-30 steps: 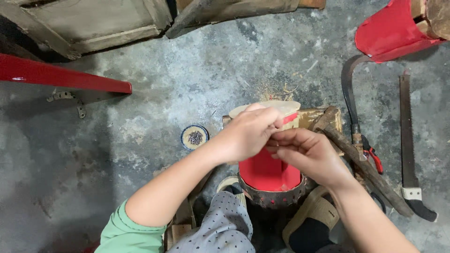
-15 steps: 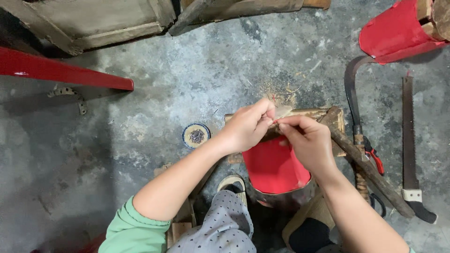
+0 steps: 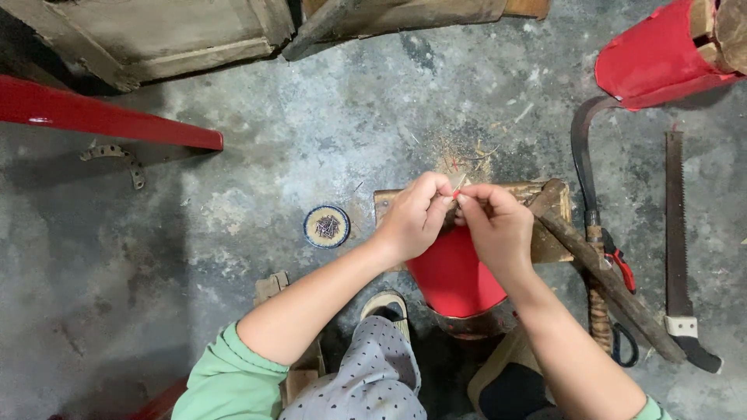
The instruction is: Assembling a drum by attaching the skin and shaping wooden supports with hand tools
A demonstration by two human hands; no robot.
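Both hands (image 3: 455,218) pinch a thin sliver (image 3: 459,183), its length pointing away over a wooden block (image 3: 548,233).

A small dish (image 3: 327,226) lies left of the wooden block (image 3: 548,222), saw (image 3: 681,257) right.

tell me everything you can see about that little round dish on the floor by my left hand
The small round dish sits flat on the grey concrete floor, off to the side of the left hand and apart from it. It has a dark blue rim around a pale, straw-coloured inside, and a little heap of thin dark metal pieces, perhaps small nails, lies in its middle. Nothing but the floor touches it. Its material is too small to tell.
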